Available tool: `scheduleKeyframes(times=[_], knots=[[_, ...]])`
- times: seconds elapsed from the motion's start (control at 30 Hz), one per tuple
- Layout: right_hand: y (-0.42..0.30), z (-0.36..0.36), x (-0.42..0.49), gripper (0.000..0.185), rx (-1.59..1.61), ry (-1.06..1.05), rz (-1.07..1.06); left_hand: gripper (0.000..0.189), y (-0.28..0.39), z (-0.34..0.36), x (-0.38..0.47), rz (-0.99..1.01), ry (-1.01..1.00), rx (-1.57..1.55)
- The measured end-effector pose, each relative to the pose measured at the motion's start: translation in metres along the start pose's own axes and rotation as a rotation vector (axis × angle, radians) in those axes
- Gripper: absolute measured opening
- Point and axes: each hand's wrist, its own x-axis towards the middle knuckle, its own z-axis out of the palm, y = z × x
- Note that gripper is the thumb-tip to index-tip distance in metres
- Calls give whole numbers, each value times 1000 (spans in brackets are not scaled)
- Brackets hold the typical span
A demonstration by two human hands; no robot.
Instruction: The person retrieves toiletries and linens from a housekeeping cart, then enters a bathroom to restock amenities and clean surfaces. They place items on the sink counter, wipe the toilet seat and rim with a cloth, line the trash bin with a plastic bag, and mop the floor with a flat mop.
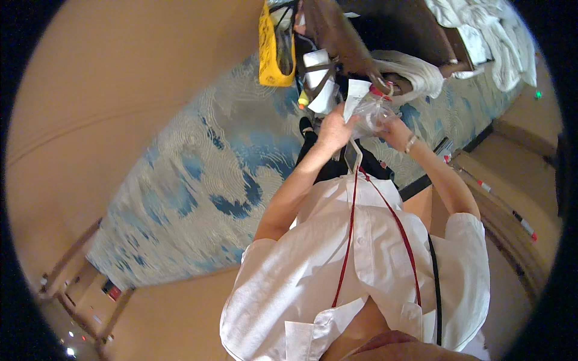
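Both hands are in front of my waist on a clear plastic bag (374, 118) that has something red at its top. My left hand (336, 130) grips the bag's near left side, along with a white sheet of paper (356, 94) standing up beside it. With my right hand (396, 134), which has a band at the wrist, I pinch the bag's right side. What lies inside the crumpled bag is hard to make out. Below the hands, a badge holder (353, 155) hangs from a red lanyard (354, 225) over my white shirt.
Ahead stands what looks like a cart with a brown fabric bag (336, 34), a yellow bag (275, 54), a yellow bottle with an orange tip (303, 99) and white towels (501, 40). Patterned blue-grey carpet (235, 153) covers the floor. To my right, several red-tipped objects (524, 223) lie along a ledge.
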Motion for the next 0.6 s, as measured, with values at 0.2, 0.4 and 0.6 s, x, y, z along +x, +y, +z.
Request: scheduleKeyframes(times=[0.2, 0.4, 0.6], knots=[[-17, 34, -93, 29, 379, 447, 153, 36, 7, -4, 7, 12, -82, 130], [-73, 65, -136, 30, 1205, 999, 94, 25, 13, -40, -12, -128, -57, 49], [-108, 49, -97, 35, 796, 786, 56, 31, 36, -50, -34, -363, -365, -738]])
